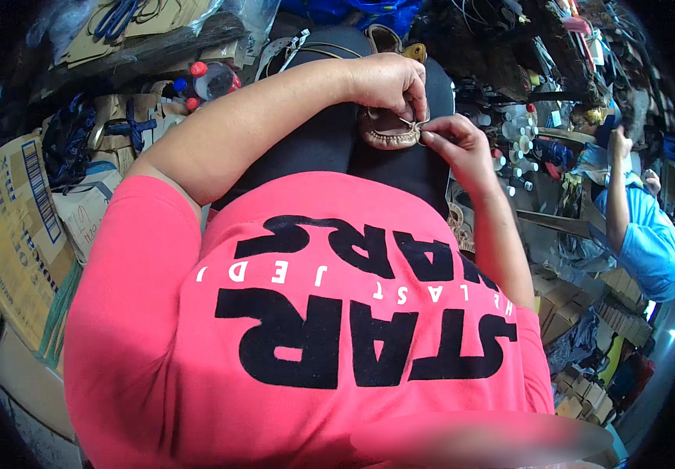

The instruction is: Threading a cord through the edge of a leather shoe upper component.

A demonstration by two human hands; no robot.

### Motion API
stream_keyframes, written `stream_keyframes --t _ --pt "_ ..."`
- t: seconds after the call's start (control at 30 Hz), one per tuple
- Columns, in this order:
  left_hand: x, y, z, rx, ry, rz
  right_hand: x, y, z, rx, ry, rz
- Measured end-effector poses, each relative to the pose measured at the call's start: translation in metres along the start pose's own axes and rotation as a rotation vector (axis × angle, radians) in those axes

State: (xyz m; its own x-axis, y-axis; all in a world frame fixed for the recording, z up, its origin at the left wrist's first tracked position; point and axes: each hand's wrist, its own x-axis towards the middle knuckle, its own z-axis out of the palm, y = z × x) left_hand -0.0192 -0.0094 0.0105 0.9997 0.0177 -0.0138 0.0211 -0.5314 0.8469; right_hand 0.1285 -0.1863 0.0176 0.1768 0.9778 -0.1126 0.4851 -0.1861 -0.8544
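Note:
A brown moccasin-style shoe (391,139), its toe seam gathered in puckered stitches, rests on my dark-trousered lap with the toe toward me. My left hand (391,82) comes over it from the left, fingers bent down and closed at the shoe's edge; part of its grip is hidden. From the right, my right hand (456,145) pinches a thin pale thread (417,125) beside the seam with thumb and forefinger. Another brown shoe piece (384,37) lies just beyond my left hand, next to a yellowish lump (415,52).
Plastic bottles with red caps (216,80) stand at left, with more bottles (519,141) at right. Cardboard boxes (17,227) crowd the left side. Cluttered shelving (502,47) rises at far right, where another person in a blue shirt (649,246) is.

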Motion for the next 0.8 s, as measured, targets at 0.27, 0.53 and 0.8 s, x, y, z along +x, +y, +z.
stream_keyframes --t 0.27,0.53,0.8 --pt "-0.052 0.008 0.01 0.269 0.515 0.057 -0.018 -0.017 0.008 -0.189 0.121 -0.121" --pt "-0.08 0.031 0.03 0.293 0.612 0.001 -0.03 -0.023 0.014 -0.428 0.136 -0.16" --pt "-0.077 0.028 0.034 0.542 0.582 -0.018 -0.041 -0.026 0.019 -0.634 0.123 -0.228"
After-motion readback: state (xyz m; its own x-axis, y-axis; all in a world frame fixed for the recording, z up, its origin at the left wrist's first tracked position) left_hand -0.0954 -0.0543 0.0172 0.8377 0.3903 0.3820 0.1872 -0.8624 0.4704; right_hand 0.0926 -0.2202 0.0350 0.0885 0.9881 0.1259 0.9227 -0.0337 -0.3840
